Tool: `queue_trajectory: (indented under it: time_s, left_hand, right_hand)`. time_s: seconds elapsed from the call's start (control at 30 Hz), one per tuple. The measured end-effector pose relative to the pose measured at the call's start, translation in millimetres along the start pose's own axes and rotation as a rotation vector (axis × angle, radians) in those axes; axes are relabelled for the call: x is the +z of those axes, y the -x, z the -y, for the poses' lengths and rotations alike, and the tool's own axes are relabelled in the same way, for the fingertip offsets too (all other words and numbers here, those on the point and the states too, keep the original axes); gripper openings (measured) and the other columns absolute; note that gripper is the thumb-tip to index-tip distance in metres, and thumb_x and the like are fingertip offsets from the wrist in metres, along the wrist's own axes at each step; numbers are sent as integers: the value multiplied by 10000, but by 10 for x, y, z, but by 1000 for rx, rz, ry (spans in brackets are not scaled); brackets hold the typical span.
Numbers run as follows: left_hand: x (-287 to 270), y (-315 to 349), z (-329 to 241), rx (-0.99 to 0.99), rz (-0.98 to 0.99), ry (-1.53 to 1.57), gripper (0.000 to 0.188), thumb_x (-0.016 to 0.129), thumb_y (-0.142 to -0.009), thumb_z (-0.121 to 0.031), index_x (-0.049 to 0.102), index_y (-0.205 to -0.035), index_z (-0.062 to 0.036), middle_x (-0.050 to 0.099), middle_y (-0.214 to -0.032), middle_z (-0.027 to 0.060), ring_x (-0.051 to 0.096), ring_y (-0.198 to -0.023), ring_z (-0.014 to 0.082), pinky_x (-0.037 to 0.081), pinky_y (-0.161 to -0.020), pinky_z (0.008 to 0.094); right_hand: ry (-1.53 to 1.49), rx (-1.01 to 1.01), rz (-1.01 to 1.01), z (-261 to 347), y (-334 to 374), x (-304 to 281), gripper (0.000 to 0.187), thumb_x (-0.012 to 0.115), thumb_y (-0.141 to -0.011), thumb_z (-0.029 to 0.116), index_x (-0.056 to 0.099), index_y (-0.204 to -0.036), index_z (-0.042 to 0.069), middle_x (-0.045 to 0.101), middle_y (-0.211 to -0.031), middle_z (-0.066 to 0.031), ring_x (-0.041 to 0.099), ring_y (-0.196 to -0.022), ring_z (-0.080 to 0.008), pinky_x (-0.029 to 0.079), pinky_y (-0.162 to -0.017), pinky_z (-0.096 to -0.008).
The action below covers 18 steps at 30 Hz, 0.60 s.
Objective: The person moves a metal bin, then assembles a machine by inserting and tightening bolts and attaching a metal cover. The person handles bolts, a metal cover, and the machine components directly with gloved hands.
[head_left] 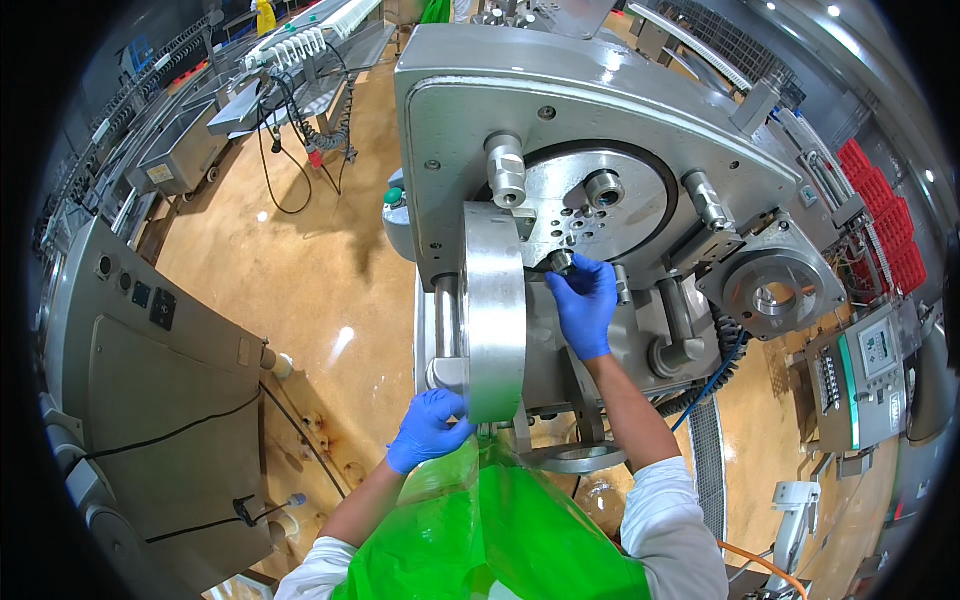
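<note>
My right hand (585, 307), in a blue glove, is closed with thumb and fingers on a small round metal fitting (562, 262). The fitting sits at the lower part of a round steel face plate (635, 185) on the machine. Further up on that plate is a larger hollow metal stub (604, 188), near several holes. My left hand (432, 430), also blue-gloved, has its fingers curled at the lower edge of a thick round steel plate (495, 310), seen nearly edge-on. The far side of that plate is hidden.
The steel machine housing (610, 95) fills the centre, with a flanged ring (775, 293) at its right. A grey cabinet (165, 390) stands on the left, with black cables. A control panel (870, 370) and red crates (885, 215) are on the right. The floor (300, 250) is tan.
</note>
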<state>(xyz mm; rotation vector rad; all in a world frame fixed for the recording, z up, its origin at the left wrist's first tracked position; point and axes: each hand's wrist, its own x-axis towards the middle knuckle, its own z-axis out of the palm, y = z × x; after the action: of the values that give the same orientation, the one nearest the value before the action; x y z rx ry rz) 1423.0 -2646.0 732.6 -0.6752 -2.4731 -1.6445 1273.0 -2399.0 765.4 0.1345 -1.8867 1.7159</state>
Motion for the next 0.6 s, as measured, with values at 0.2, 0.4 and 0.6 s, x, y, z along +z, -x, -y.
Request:
queue_trajectory:
  time_s: [0.2, 0.4, 0.6]
  left_hand:
    - [-3, 10, -22, -27, -4, 22, 80, 713, -776, -157, 696, -853, -142, 622, -694, 77, 592, -635, 278, 469, -599, 369]
    - [21, 20, 3, -32, -20, 43, 67, 710, -778, -156, 694, -841, -141, 615, -682, 79, 590, -630, 277, 465, -589, 370]
    - [23, 52, 25, 35, -34, -54, 59, 711, -783, -158, 695, -839, -145, 587, -645, 74, 569, -585, 269, 443, -547, 373]
  right_hand:
    - [-307, 180, -50, 117, 1, 94, 372, 784, -763, -33, 546, -1041, 38, 583, -855, 14, 546, -738, -52, 482, -690, -208]
    - [-242, 163, -33, 119, -5, 83, 370, 805, -755, -2, 552, -1023, 22, 593, -851, 1, 566, -749, -64, 491, -677, -225]
    - [615, -327, 83, 354, -32, 17, 348, 811, -793, 136, 567, -992, -13, 601, -821, -76, 642, -690, -141, 531, -623, -291]
